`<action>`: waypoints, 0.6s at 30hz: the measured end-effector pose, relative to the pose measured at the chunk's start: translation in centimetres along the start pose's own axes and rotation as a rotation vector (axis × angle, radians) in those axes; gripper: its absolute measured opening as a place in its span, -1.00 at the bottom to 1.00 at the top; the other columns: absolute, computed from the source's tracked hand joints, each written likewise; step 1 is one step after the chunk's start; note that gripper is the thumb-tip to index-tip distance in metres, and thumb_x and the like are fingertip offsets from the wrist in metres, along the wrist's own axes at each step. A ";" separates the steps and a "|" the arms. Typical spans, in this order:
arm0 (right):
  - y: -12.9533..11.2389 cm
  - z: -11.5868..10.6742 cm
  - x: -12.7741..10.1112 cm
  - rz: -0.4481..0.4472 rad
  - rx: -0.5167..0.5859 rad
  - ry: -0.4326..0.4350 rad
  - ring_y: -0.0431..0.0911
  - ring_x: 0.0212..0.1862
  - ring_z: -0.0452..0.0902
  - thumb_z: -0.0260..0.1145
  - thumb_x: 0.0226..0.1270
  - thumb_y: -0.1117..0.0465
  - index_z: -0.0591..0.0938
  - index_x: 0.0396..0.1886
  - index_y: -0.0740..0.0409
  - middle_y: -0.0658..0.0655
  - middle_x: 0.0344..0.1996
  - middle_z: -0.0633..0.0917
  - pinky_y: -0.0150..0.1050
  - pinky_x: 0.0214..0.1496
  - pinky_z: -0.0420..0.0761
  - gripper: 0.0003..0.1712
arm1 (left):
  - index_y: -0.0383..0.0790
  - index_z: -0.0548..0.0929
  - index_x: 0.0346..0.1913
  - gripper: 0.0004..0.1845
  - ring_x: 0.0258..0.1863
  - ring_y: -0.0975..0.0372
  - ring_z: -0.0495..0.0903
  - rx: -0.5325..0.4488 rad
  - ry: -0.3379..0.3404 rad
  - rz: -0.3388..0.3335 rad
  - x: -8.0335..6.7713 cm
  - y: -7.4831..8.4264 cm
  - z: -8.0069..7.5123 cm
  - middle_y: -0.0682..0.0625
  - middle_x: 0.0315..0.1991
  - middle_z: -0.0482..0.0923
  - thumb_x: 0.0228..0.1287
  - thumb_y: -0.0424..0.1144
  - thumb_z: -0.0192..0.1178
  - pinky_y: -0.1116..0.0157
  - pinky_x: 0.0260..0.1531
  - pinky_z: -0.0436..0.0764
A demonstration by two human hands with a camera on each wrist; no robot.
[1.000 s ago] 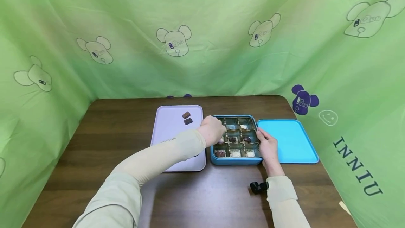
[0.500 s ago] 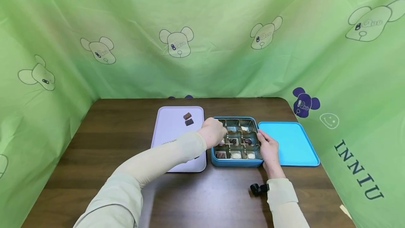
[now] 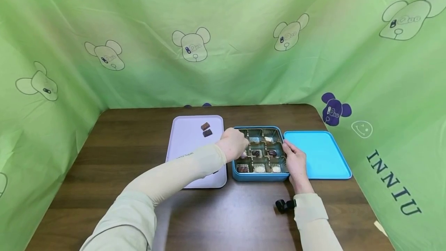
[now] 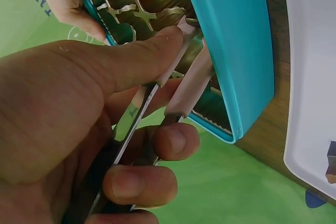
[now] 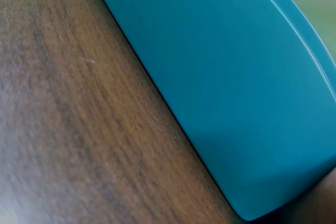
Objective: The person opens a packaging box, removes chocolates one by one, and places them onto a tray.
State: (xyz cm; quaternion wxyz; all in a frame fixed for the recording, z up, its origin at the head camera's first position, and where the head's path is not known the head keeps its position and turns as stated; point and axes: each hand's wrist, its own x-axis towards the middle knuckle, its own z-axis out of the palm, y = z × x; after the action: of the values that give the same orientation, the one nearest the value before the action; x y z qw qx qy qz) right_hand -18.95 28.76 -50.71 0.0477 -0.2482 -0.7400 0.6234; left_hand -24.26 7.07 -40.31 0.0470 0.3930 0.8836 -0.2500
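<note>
Nearest, a small black device (image 3: 285, 206) sits beside the right wrist, above the dark brown wood-grain table (image 3: 230, 220). Beyond it stands a square teal-blue box (image 3: 260, 178) with rounded corners and a golden insert of nine compartments. The near row holds a dark brown piece (image 3: 242, 169) and two pale pieces (image 3: 259, 169); behind these lie a dark striped piece (image 3: 256, 153) and a dark oval piece (image 3: 272, 153).

The right hand (image 3: 297, 164) rests against the box's right side; how far its fingers curl I cannot tell. The left hand (image 3: 232, 143), at the left rim, grips slim metal tongs (image 4: 190, 85) with pale pink ends, its thumb pressed along one arm. The tongs' arms stand apart and slant into the box; whether anything lies between their tips is hidden.

To the box's left is a lilac rectangular tray (image 3: 188, 138) with two brown blocks (image 3: 207, 133) near its far edge; to the right, a bright blue shallow tray (image 3: 320, 154). A green curtain (image 3: 237, 76) printed with bear heads hangs behind.
</note>
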 end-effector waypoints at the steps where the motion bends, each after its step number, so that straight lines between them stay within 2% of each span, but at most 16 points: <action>1: 0.0 0.0 0.0 -0.001 -0.001 -0.001 0.01 0.58 0.01 0.04 0.64 -0.03 0.34 0.52 0.10 0.10 0.54 0.27 -0.03 0.57 0.05 -0.41 | 0.21 0.75 -0.07 -0.74 -0.26 0.29 0.69 -0.005 0.001 -0.001 0.0 0.0 0.0 0.20 -0.15 0.74 0.48 0.14 0.09 0.23 -0.47 0.66; 18: 0.0 0.0 0.3 0.013 0.012 0.005 0.00 0.57 0.04 0.06 0.64 -0.01 0.35 0.51 0.12 0.12 0.53 0.28 -0.06 0.56 0.08 -0.41 | 0.19 0.75 -0.06 -0.69 -0.18 0.26 0.70 -0.024 0.018 0.013 -0.1 -0.1 0.1 0.19 -0.12 0.74 0.46 0.20 0.09 0.20 -0.37 0.68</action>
State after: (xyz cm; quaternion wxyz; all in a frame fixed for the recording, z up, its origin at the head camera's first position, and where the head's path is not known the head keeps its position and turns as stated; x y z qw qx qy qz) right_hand -19.19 28.86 -50.76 0.0471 -0.2542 -0.7343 0.6276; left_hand -24.31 6.90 -40.32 0.0453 0.4004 0.8843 -0.2357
